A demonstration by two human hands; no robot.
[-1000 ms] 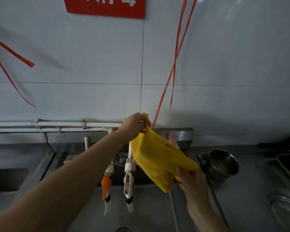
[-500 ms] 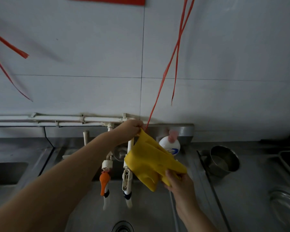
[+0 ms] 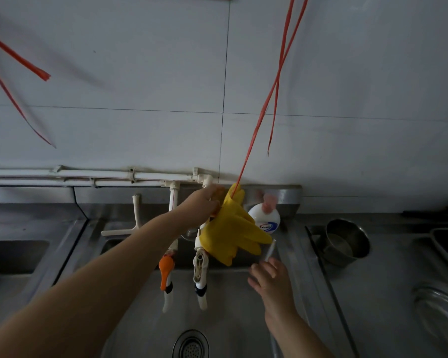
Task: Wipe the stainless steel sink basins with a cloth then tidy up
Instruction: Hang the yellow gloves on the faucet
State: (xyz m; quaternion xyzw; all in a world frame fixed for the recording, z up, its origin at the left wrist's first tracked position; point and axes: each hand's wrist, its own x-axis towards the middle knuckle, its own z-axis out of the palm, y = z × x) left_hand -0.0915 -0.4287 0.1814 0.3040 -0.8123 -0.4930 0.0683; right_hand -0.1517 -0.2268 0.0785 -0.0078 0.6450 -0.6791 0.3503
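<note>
Yellow rubber gloves [image 3: 233,231] hang over the tap pipes behind the middle steel sink basin [image 3: 233,319]. My left hand [image 3: 204,202] grips their upper end by the white pipe, near a red string [image 3: 259,120] that runs down to them. Below the gloves' fingertips, my right hand [image 3: 269,279] hovers with fingers spread, holding nothing. Two taps, one with an orange handle [image 3: 166,273] and one white [image 3: 200,267], hang over the basin. The drain [image 3: 190,344] shows at the bottom.
A white soap bottle [image 3: 265,218] stands behind the gloves. A steel bowl [image 3: 345,241] sits on the counter at the right, a steel lid or plate [image 3: 440,316] at the far right. Another basin [image 3: 11,257] lies on the left.
My right hand has let go of the gloves' lower end and dropped away. The left hand has lowered the gloves against the tap pipe.
</note>
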